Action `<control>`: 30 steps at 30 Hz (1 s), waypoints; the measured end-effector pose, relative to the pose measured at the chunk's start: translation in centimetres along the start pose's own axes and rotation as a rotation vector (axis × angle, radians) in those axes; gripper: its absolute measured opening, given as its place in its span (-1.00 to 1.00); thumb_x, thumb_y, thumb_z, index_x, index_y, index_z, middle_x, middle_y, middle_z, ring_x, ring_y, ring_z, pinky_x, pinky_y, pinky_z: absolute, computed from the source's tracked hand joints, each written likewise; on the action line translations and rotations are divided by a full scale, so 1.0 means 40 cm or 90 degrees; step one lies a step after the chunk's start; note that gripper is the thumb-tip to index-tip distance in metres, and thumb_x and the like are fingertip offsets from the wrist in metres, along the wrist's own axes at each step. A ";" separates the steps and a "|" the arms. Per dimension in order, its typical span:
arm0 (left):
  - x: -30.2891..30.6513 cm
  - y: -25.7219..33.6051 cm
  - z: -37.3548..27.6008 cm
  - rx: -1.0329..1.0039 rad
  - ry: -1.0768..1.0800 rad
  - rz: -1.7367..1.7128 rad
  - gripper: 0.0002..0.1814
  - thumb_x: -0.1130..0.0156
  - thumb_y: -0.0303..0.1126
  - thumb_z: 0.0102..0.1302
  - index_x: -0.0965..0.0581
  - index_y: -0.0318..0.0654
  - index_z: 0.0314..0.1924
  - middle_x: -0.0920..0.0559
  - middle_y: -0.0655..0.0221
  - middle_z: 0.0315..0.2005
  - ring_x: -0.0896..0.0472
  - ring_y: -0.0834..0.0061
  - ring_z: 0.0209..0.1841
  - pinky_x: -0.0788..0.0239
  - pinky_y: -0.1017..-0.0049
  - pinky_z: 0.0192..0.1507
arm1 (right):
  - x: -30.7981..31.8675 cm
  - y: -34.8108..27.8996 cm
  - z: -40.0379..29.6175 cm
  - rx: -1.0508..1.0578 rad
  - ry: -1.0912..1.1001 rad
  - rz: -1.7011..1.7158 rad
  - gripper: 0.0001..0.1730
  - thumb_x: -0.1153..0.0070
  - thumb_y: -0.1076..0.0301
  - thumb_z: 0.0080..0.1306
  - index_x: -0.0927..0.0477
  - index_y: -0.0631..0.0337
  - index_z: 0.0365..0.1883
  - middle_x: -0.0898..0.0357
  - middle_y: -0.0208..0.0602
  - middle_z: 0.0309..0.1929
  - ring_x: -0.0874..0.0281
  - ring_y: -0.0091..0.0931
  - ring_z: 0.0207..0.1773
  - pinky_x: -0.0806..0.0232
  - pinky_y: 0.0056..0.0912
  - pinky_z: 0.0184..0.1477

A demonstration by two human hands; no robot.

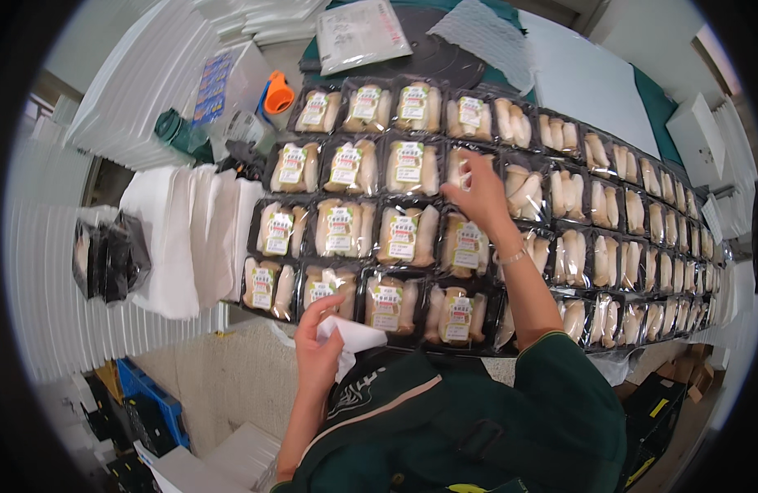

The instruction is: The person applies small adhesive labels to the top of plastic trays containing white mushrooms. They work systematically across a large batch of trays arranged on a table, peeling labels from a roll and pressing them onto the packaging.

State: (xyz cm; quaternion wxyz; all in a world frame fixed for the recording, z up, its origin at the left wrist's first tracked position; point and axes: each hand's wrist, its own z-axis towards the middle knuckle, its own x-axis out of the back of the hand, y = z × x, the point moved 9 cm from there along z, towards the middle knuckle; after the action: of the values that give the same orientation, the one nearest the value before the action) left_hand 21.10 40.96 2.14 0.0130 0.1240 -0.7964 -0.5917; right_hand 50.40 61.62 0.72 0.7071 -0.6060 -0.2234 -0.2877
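Wrapped black trays of king oyster mushrooms stand before me in four rows. My left hand (pixel 317 345) pinches a curled sheet of white paper (pixel 360 338), close to a labelled tray (pixel 386 305) in the nearest row. My right hand (pixel 482 191) reaches over a mushroom tray (pixel 456 161) in the second row from the back. Its fingertips are at the film by a partly hidden white label; whether they grip the label cannot be told. Trays on the left bear printed green and white labels, such as this label (pixel 409 161). Farther right, the mushroom trays (pixel 567 194) show plain film.
Left of the trays are stacked white foam sheets (pixel 188 234) and several black wrapped packs (pixel 111 256). Behind stand an orange tape dispenser (pixel 278 95), a white plastic-wrapped packet (pixel 362 34) and bubble wrap (pixel 484 37). A blue pallet (pixel 150 394) lies on the floor at lower left.
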 end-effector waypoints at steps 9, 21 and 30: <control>0.040 -0.008 -0.008 -0.018 0.066 0.003 -0.77 -0.30 -0.44 0.28 -0.43 -0.21 -0.47 -0.51 0.55 -0.56 -0.37 0.80 -0.52 -0.20 0.70 -0.45 | -0.203 -0.358 -0.415 -0.024 -0.669 0.540 -0.66 -0.34 0.40 0.15 -0.60 0.19 -0.10 -0.64 -0.49 -0.33 -0.49 -0.71 -0.34 -0.31 -0.61 -0.34; -0.006 0.022 -0.051 -0.163 -0.037 0.087 -0.51 -0.35 -0.60 0.16 -0.20 -0.23 -0.70 -0.58 0.38 -0.50 -0.35 0.74 -0.48 -0.14 0.67 -0.45 | 0.076 -0.133 -0.259 -0.097 -0.142 0.550 -0.96 -0.15 0.50 0.28 -0.53 0.20 -0.33 -0.51 -0.54 -0.43 -0.44 -0.72 -0.38 -0.33 -0.63 -0.36; -0.024 -0.027 -0.075 -0.021 -0.102 -0.052 -0.74 -0.22 -0.59 0.14 -0.30 -0.19 -0.33 -0.62 0.20 -0.41 -0.57 0.53 -0.39 -0.43 0.55 -0.31 | 0.335 0.289 -0.079 -0.207 0.174 0.449 -0.95 -0.10 0.43 0.33 -0.50 0.18 -0.30 -0.46 -0.56 -0.49 -0.34 -0.74 -0.53 -0.21 -0.67 -0.49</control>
State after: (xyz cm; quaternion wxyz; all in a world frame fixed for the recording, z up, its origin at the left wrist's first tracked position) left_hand 22.73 38.06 2.13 -0.0729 0.1088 -0.7793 -0.6128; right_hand 67.96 57.82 0.69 0.6806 -0.7055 0.1427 -0.1369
